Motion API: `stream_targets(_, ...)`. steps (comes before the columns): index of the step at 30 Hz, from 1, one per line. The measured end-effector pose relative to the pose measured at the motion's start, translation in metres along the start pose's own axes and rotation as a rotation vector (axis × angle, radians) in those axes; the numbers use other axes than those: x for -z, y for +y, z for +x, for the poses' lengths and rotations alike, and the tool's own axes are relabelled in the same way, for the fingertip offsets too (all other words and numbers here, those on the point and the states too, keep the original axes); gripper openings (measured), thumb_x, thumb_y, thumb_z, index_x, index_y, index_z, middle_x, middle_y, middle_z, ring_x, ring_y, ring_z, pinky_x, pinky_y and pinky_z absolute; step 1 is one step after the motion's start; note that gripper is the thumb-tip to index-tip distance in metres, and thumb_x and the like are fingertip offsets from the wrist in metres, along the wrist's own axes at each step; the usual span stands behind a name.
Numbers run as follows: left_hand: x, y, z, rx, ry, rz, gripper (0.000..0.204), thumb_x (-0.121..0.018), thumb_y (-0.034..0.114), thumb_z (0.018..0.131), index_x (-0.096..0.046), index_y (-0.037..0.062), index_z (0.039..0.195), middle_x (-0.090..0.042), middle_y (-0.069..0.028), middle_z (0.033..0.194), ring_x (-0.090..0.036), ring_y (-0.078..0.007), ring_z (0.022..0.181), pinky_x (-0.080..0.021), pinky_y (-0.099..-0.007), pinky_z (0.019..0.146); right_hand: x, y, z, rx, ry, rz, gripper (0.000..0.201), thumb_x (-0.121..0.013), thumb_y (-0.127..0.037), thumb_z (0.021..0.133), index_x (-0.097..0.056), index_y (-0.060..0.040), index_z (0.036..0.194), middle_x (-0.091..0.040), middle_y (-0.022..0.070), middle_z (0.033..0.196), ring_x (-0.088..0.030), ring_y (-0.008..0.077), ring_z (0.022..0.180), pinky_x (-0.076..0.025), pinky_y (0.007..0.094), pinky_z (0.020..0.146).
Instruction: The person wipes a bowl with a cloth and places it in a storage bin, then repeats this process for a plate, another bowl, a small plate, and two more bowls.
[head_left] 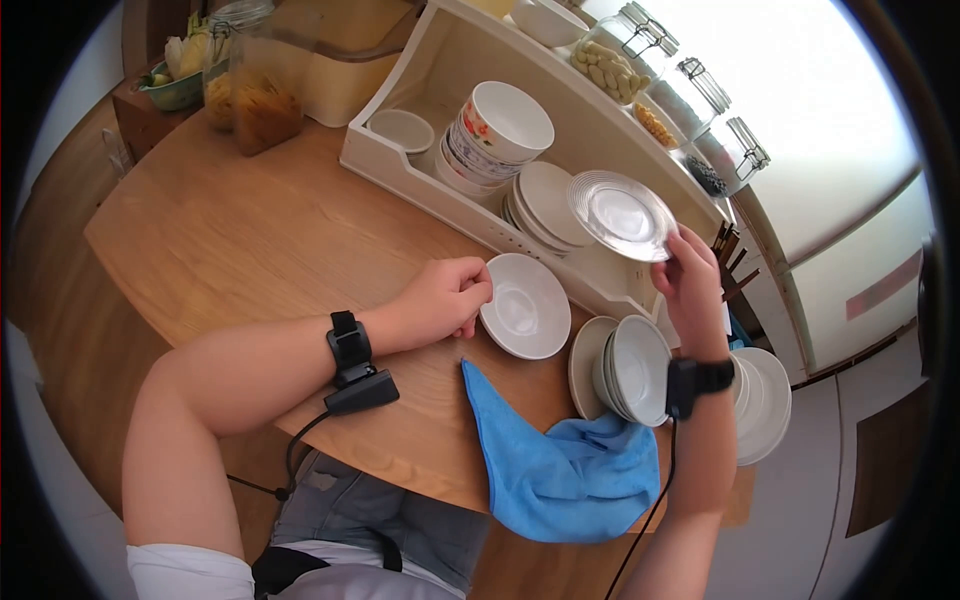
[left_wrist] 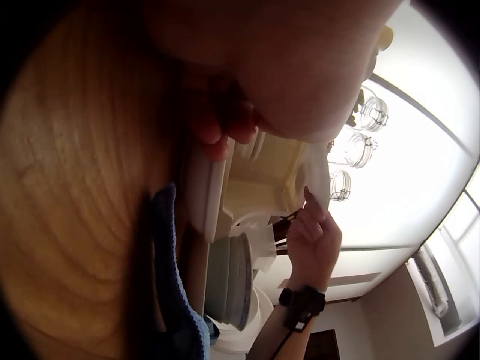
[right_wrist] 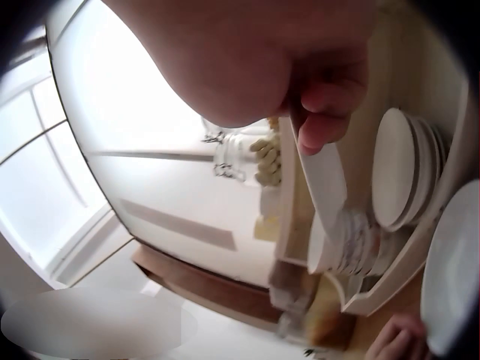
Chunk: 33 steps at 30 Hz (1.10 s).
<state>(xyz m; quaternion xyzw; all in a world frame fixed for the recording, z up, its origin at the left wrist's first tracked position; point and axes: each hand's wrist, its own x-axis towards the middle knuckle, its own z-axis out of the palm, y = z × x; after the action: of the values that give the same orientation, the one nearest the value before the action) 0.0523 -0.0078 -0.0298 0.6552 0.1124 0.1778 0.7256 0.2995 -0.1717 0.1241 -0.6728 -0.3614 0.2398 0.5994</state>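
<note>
My right hand (head_left: 690,285) grips a white plate with a ridged rim (head_left: 620,215) by its near right edge. The plate is raised in front of the shelf, and in the right wrist view it shows nearly edge-on below the fingers (right_wrist: 322,131). At the front of the shelf, my left hand (head_left: 435,300) has its fingers curled at the left rim of a plain white dish (head_left: 527,308). That dish is low over the wooden table (head_left: 250,230). The left wrist view shows the fingertips (left_wrist: 215,150) right at its rim.
The cream shelf (head_left: 400,180) holds stacked bowls (head_left: 510,120) and upright-leaning plates (head_left: 550,205). Glass jars (head_left: 610,60) stand on top. To the right are more bowls (head_left: 640,370) and plates (head_left: 765,410). A blue cloth (head_left: 570,480) hangs over the table's front edge.
</note>
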Motion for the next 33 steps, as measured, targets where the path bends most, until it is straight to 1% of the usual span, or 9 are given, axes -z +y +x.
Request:
stream_targets(4, 0.001, 0.000, 0.001, -0.001, 0.010, 0.010, 0.015, -0.052, 0.013, 0.100, -0.056, 0.0014, 0.092, -0.057, -0.0024, 0.064, -0.057, -0.0098, 0.056, -0.046, -0.0252, 0.052, -0.006, 0.029, 0.047, -0.081, 0.070, -0.018, 0.020, -0.050, -0.016, 0.102, -0.056, 0.0017, 0.108, -0.058, 0.0045, 0.077, -0.053, 0.0101, 0.058, -0.044, 0.0228, 0.052)
stream_targets(9, 0.004, -0.004, 0.002, -0.001, 0.004, 0.007, 0.018, -0.055, 0.016, 0.097, -0.061, -0.0001, 0.094, -0.064, -0.0047, 0.069, -0.062, -0.0100, 0.056, -0.047, -0.0258, 0.048, -0.009, 0.049, 0.073, -0.119, 0.016, -0.125, 0.016, -0.050, -0.016, 0.102, -0.053, -0.0010, 0.098, -0.059, 0.0061, 0.074, -0.056, 0.0117, 0.059, -0.046, 0.0232, 0.054)
stream_targets(15, 0.003, -0.004, 0.002, -0.009, 0.004, 0.034, 0.016, -0.054, 0.014, 0.099, -0.059, 0.0009, 0.091, -0.061, -0.0042, 0.062, -0.058, -0.0095, 0.052, -0.046, -0.0259, 0.049, -0.013, 0.055, 0.078, -0.160, -0.002, -0.182, 0.014, -0.051, -0.014, 0.102, -0.056, -0.0012, 0.100, -0.059, 0.0050, 0.072, -0.056, 0.0105, 0.057, -0.046, 0.0228, 0.052)
stream_targets(17, 0.003, -0.003, 0.001, -0.009, 0.003, 0.025, 0.016, -0.054, 0.014, 0.099, -0.059, 0.0006, 0.090, -0.061, -0.0042, 0.062, -0.058, -0.0095, 0.053, -0.046, -0.0260, 0.049, -0.016, 0.055, 0.076, -0.220, 0.004, -0.282, 0.017, -0.054, -0.017, 0.103, -0.057, -0.0009, 0.109, -0.057, 0.0011, 0.073, -0.055, 0.0074, 0.058, -0.044, 0.0187, 0.050)
stream_targets(19, 0.003, -0.002, 0.000, -0.009, 0.002, 0.021, 0.017, -0.055, 0.014, 0.099, -0.059, 0.0002, 0.090, -0.061, -0.0042, 0.062, -0.058, -0.0096, 0.053, -0.046, -0.0261, 0.049, -0.018, 0.055, 0.075, -0.238, -0.001, -0.320, 0.019, -0.054, -0.017, 0.102, -0.057, -0.0007, 0.112, -0.058, 0.0009, 0.073, -0.054, 0.0072, 0.057, -0.043, 0.0187, 0.049)
stream_targets(25, 0.004, -0.003, 0.002, -0.025, -0.001, 0.041, 0.013, -0.053, 0.012, 0.099, -0.054, -0.0007, 0.097, -0.063, -0.0057, 0.066, -0.061, -0.0104, 0.054, -0.048, -0.0259, 0.048, -0.025, 0.057, 0.075, -0.299, -0.010, -0.491, 0.022, -0.056, -0.020, 0.101, -0.058, -0.0020, 0.114, -0.060, 0.0000, 0.071, -0.052, 0.0061, 0.052, -0.040, 0.0190, 0.045)
stream_targets(30, 0.005, 0.002, 0.003, -0.006, 0.061, 0.114, 0.020, -0.061, 0.010, 0.097, -0.045, -0.0017, 0.102, -0.063, -0.0078, 0.071, -0.066, -0.0137, 0.056, -0.052, -0.0271, 0.046, -0.027, 0.064, 0.080, -0.293, -0.041, -0.551, 0.023, -0.056, -0.023, 0.100, -0.060, -0.0033, 0.112, -0.059, -0.0012, 0.068, -0.049, 0.0054, 0.049, -0.038, 0.0200, 0.042)
stream_targets(32, 0.006, 0.002, 0.003, -0.012, 0.054, 0.136, 0.023, -0.063, 0.010, 0.096, -0.045, -0.0023, 0.104, -0.063, -0.0080, 0.073, -0.067, -0.0141, 0.057, -0.053, -0.0275, 0.047, -0.025, 0.068, 0.083, -0.284, -0.033, -0.553, 0.033, -0.057, -0.023, 0.099, -0.057, 0.0009, 0.122, -0.060, 0.0008, 0.066, -0.051, 0.0075, 0.047, -0.038, 0.0231, 0.041)
stream_targets(33, 0.006, 0.003, 0.003, -0.019, 0.047, 0.155, 0.026, -0.065, 0.011, 0.095, -0.045, -0.0029, 0.105, -0.064, -0.0083, 0.075, -0.067, -0.0145, 0.057, -0.054, -0.0279, 0.047, -0.028, 0.065, 0.081, -0.283, -0.034, -0.550, 0.033, -0.057, -0.023, 0.099, -0.057, 0.0009, 0.122, -0.060, 0.0008, 0.066, -0.051, 0.0075, 0.047, -0.038, 0.0231, 0.041)
